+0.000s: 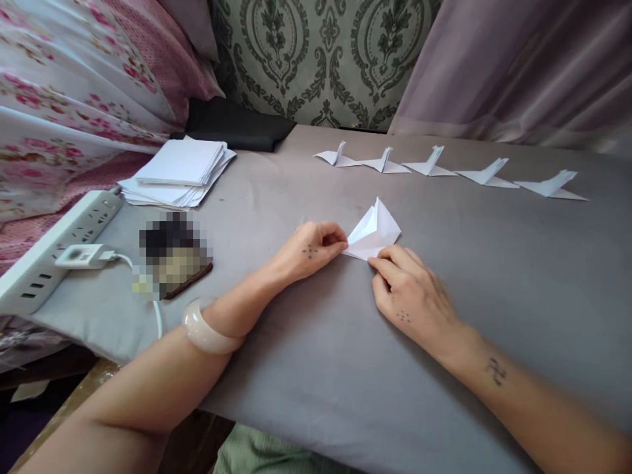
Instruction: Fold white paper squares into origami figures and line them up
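A partly folded sheet of white paper [378, 227] lies on the grey cloth in front of me, one flap standing up to a point. My left hand [316, 250] pinches its left corner between thumb and fingers. At the paper's near edge, my right hand [412, 286] has its fingertips on the fold, the index finger pressing down and the other fingers curled. Whether the right thumb grips the paper from below is hidden. Farther back stands a row of several folded white paper birds [434, 164].
A stack of white paper sheets [180, 164] sits at the back left, beside a folded black cloth [237, 122]. Nearer on the left are a power strip [59, 243] with a plugged-in charger [86, 256], its white cable [157, 319] and a blurred-out object [172, 253].
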A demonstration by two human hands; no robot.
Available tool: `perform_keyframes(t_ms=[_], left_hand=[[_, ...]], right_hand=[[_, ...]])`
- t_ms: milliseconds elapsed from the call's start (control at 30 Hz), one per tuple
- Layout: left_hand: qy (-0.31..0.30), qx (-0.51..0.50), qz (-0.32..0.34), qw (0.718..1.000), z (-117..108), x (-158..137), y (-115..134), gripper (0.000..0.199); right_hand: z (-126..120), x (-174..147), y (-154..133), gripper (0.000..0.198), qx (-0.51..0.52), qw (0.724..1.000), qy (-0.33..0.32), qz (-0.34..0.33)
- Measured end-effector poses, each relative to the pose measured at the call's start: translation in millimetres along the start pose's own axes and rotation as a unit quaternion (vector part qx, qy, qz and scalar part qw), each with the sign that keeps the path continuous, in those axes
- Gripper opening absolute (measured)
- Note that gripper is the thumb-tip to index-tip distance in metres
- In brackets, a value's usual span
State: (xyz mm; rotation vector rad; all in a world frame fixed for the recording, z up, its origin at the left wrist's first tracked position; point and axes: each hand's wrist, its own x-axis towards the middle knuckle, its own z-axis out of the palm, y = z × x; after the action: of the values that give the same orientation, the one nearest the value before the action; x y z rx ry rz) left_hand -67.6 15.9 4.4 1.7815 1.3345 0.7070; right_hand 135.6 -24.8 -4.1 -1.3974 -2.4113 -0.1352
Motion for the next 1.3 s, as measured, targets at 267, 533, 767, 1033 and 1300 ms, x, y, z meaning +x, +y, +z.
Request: perform_keyframes(t_ms=[267,533,767,1033,1300], left_hand=[[-0.004,0.007,0.0,1.0,-1,1,-1,0.014],[-0.013,0.014,0.011,1.0,-4,2,-1,0.016],[-0.016,0.048,-0.011,0.999,-14,-1,-1,0.015],[-0.006,0.078,-0.027,0.997,-5,-1,4,0.015],[-0.003,0.072,-0.022,0.997,-4,-1,3,0.02]], right_hand=[[-5,2,-10,0.035,-0.043,0.998,-0.037,-0.015],[-9,9,-12,0.041,-0.045,0.995,-0.089,-0.018],[-11,12,-7,0.04,-0.018,0.994,-0.111,-0.009],[-5,9,-8,0.037,-0.028,0.997,-0.069,-0.004],[-8,5,-10,0.035,-0.048,0.996,-0.075,-0.022]])
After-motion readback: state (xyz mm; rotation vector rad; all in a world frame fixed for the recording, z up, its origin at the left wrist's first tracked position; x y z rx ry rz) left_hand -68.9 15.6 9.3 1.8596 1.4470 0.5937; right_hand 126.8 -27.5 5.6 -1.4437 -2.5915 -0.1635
